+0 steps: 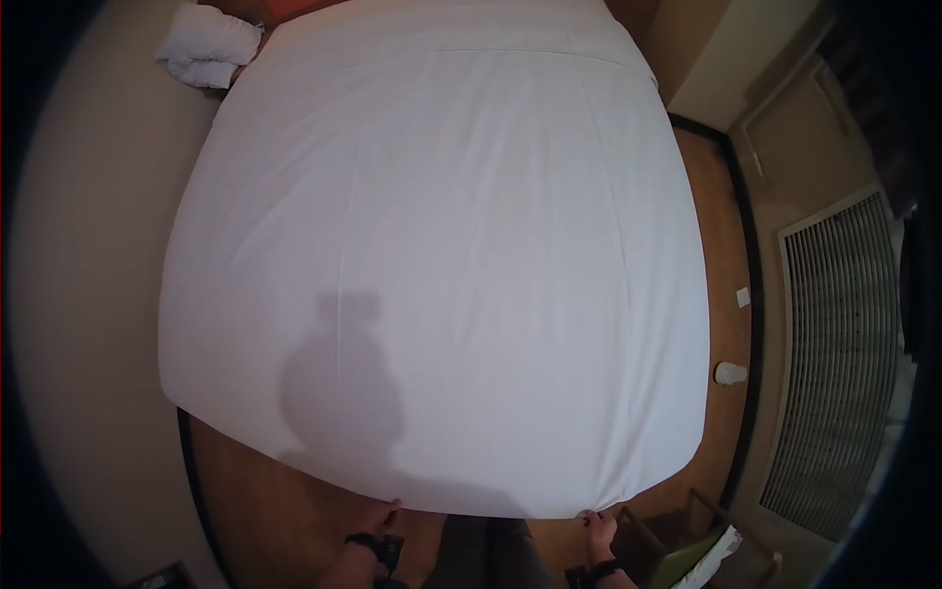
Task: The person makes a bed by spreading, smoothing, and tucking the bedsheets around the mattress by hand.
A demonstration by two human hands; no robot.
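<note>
A white bed sheet (471, 255) covers a large bed, with creases running lengthwise and a seam across its far end. My left hand (382, 515) is at the sheet's near edge, its fingers closed on the hem and partly hidden. Further right along the same edge, my right hand (600, 530) pinches the sheet, and folds fan up from that spot. Dark bands are on both wrists.
White pillows or bedding (209, 44) lie beyond the bed's far left corner. A green-seated chair (682, 562) stands close to my right hand. A white container (730, 373) and a small white piece (743, 296) are on the wooden floor, near a louvred vent (834, 363).
</note>
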